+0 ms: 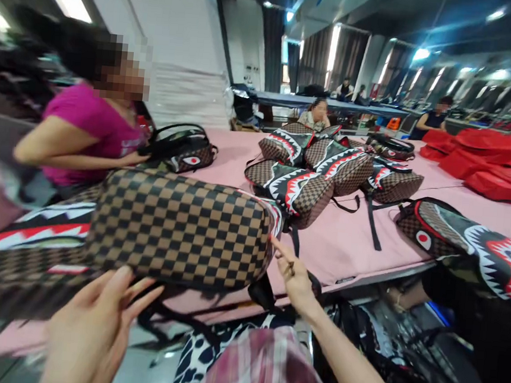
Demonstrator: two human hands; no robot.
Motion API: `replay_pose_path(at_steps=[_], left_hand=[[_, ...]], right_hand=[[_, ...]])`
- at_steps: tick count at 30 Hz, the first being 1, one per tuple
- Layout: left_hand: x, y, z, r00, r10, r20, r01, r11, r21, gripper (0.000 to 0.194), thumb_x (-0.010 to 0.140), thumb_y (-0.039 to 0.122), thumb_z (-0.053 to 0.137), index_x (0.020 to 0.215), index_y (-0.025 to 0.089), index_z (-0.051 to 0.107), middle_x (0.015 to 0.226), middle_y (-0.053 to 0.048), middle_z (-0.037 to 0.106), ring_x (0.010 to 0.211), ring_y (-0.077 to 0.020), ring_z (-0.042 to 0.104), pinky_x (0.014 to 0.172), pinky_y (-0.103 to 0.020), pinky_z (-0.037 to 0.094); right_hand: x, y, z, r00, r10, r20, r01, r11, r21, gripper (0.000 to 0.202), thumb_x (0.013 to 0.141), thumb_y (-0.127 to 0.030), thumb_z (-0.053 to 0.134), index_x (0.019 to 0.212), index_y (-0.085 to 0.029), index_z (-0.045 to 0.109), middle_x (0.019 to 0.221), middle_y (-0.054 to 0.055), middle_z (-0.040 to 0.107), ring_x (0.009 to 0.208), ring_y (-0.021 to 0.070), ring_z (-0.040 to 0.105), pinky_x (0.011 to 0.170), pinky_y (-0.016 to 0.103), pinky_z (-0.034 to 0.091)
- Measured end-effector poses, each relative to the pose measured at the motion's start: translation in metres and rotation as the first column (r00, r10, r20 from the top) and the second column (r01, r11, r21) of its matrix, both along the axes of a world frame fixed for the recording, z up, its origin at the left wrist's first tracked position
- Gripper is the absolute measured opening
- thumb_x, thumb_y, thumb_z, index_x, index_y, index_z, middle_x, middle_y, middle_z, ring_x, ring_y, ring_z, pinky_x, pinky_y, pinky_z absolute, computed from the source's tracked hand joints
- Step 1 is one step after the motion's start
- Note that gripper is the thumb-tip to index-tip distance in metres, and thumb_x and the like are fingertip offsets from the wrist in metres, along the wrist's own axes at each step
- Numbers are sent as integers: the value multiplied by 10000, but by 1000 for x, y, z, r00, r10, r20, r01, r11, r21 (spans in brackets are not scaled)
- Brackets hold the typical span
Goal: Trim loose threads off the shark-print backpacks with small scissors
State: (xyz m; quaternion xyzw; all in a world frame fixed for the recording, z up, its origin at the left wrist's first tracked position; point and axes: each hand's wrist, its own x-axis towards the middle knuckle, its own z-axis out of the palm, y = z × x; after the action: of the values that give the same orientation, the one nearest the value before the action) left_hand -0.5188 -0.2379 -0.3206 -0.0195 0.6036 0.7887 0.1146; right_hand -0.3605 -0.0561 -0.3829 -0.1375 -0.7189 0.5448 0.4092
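Note:
A brown-and-black checkered backpack (180,229) lies across the near table edge, its flat checkered base turned toward me. My left hand (97,315) is at the lower left edge of this base, thumb and fingers apart. At the base's right end, my right hand (293,275) has its index finger stretched out against the edge; its thumb is hidden. A ring shows on that hand. Left of the base, another checkered part with a red-and-white shark-teeth print (41,235) is blurred. Dark straps hang below the backpack.
Several shark-print backpacks (300,189) are piled on the pink table (335,252). Red bags (486,158) lie at far right. A co-worker in a magenta shirt (86,123) stands left by a bag (187,150). Another person's hand touches a backpack (470,240) at right.

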Motion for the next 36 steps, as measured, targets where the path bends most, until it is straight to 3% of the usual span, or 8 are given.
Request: replay_pose_path(at_steps=[2, 4, 6, 8, 13, 18, 22, 36], left_hand=[[-6, 1, 3, 998, 62, 15, -62, 998, -9, 87, 730, 74, 586, 689, 150, 579, 684, 15, 614, 599, -127, 640, 519, -215, 563], [-12, 2, 7, 995, 85, 41, -86, 996, 17, 117, 704, 16, 583, 680, 126, 548, 589, 25, 595, 519, -128, 630, 487, -218, 560], [-15, 3, 11, 995, 83, 53, -86, 995, 54, 143, 698, -20, 581, 689, 110, 524, 537, 28, 586, 477, -122, 617, 487, -219, 558], [-14, 3, 13, 996, 78, 51, -82, 992, 91, 148, 714, -36, 570, 696, 100, 514, 522, 19, 588, 462, -117, 613, 496, -217, 555], [-13, 2, 13, 996, 54, 72, -64, 987, 144, 152, 727, -67, 532, 717, 85, 526, 542, 1, 593, 465, -134, 622, 490, -219, 549], [-13, 1, 13, 994, 68, 90, -81, 986, 145, 149, 719, -69, 531, 717, 80, 526, 532, 7, 582, 448, -137, 619, 476, -215, 547], [-13, 1, 13, 995, 64, 77, -76, 985, 155, 151, 710, -75, 534, 730, 74, 527, 538, 6, 589, 456, -139, 625, 478, -209, 548], [-15, 4, 10, 996, 53, 70, -62, 989, 133, 177, 709, -69, 520, 778, 94, 507, 562, -3, 583, 479, -142, 629, 488, -213, 549]], right_hand=[[-1, 10, 2, 997, -32, 69, 34, 999, -24, 357, 879, -346, 397, 1166, -216, 567, 1124, 62, 626, 1028, 186, 581, 851, 335, 484], [3, 18, 5, 971, -177, 159, 175, 984, 22, 323, 850, -376, 438, 1072, -192, 585, 942, 60, 666, 825, 179, 624, 718, 313, 499], [11, 22, 9, 902, -339, 266, 305, 939, 160, 302, 790, -412, 529, 999, -198, 574, 806, 28, 660, 700, 178, 614, 659, 310, 479], [20, 20, 13, 851, -422, 312, 328, 892, 310, 349, 747, -420, 587, 1022, -211, 539, 824, 19, 658, 725, 191, 618, 670, 316, 466], [24, 7, 21, 909, -400, 118, 318, 848, 424, 217, 833, -321, 512, 1009, -196, 535, 874, 42, 654, 763, 168, 615, 663, 281, 451], [7, 10, 22, 882, -445, -156, 456, 722, 521, 93, 835, -258, 543, 863, -190, 601, 765, 39, 654, 708, 164, 575, 657, 297, 413], [2, 15, 24, 881, -427, -202, 456, 654, 604, 59, 829, -223, 575, 856, -193, 617, 793, 25, 685, 708, 153, 583, 700, 323, 355], [-6, 22, 24, 891, -419, -173, 428, 652, 626, 63, 827, -252, 593, 846, -201, 626, 806, 13, 702, 700, 141, 588, 711, 333, 299]])
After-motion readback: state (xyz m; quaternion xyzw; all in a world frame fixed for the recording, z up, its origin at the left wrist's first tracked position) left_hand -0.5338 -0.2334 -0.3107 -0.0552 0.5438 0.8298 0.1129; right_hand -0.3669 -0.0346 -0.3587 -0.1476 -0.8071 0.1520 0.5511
